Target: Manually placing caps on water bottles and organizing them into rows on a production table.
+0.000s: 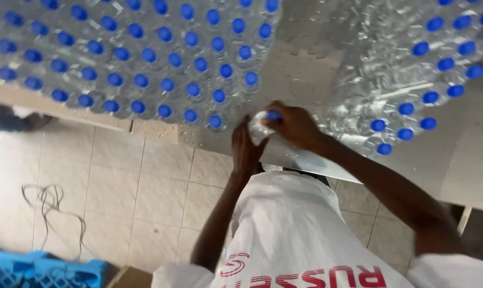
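A clear plastic water bottle with a blue cap (263, 125) is held between both hands above the wet metal table edge. My left hand (245, 146) wraps the bottle's body from below. Fingers of my right hand (295, 125) close over the bottle's top near the cap. A large group of capped bottles (145, 58) stands on the table to the left of my hands. A second cluster of bottles (412, 80) stands to the right.
The metal table (300, 64) shows wet patches between the two bottle groups. A tiled floor (119, 186) lies below, with a loose cable (49, 202) on it. A blue crate (38, 269) sits at the lower left. Someone's dark shoe (12, 117) rests near the left edge.
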